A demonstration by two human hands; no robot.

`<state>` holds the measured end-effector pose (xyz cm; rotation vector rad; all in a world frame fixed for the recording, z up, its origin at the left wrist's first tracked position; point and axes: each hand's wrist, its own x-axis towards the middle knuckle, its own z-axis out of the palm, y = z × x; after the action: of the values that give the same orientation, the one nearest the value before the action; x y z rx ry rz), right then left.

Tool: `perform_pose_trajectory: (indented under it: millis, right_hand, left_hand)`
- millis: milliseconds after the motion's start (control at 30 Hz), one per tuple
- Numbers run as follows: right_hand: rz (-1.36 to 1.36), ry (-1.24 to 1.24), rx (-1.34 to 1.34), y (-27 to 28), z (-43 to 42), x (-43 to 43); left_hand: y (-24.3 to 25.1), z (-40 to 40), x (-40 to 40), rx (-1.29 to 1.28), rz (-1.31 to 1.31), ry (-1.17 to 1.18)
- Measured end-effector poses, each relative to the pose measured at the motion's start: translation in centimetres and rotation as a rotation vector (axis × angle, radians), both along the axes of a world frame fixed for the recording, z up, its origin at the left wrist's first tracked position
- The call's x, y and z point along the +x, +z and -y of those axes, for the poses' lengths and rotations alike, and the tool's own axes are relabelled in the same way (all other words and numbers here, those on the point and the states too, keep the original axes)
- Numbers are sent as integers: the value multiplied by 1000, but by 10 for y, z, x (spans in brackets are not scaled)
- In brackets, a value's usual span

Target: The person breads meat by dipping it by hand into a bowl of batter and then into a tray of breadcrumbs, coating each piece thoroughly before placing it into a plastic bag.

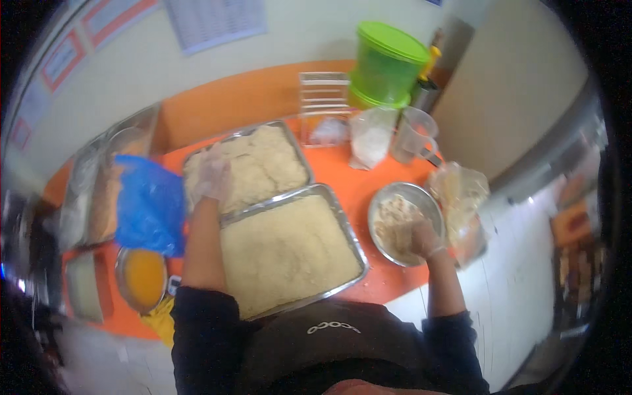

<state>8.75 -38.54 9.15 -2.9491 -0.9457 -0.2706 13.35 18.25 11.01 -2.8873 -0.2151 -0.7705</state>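
Note:
My left hand [213, 173], in a clear plastic glove, rests on pale dough in the far metal tray [301, 158], near its left side. A nearer metal tray [359, 256], filled with a flat layer of pale dough [291, 252], lies right in front of me. On the right, my right hand [427, 238], also gloved, reaches into a round metal bowl [373, 217] of crumbly, pale-brown mixture [396, 217]. The hand is blurred and its fingers are partly lost in the mixture, so its grip cannot be made out.
Left of the trays are a blue plastic bag [150, 207], a bowl of orange-yellow liquid [144, 279] and a yellow cloth [160, 321]. Behind the bowl stand a measuring jug [414, 133], a bag of white powder [371, 138] and a green lidded tub [387, 64]. A plastic bag [459, 197] lies right.

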Motion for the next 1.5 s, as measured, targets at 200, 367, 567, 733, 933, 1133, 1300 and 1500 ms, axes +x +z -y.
perform_pose_trajectory:
  millis: [200, 367, 567, 733, 933, 1133, 1300, 1500]
  right_hand:
    - [-486, -153, -337, 21, -58, -8]
    - [-509, -60, -427, -18, -52, 10]
    - [-512, 17, -419, -5, -28, 26]
    - [-571, -108, -238, 24, 0, 34]
    - [-499, -20, 260, 60, 10, 43]
    - [-316, -8, 330, 93, 15, 45]
    - [-169, 86, -87, 57, 1, 33]
    - [-125, 82, -299, 8, -40, 28]
  left_hand:
    - [17, 16, -84, 41, -131, -73]
    - [-2, 64, -101, -507, -408, 198]
    - [-22, 49, -83, -382, -429, -90]
    - [-8, 64, -69, -568, -419, -55]
    - [-11, 48, -77, 105, -186, -469]
    - [-23, 14, -159, -569, 264, -90]
    - [-45, -29, -259, -701, 350, 197]
    - [-141, -53, -369, -37, 237, 440]
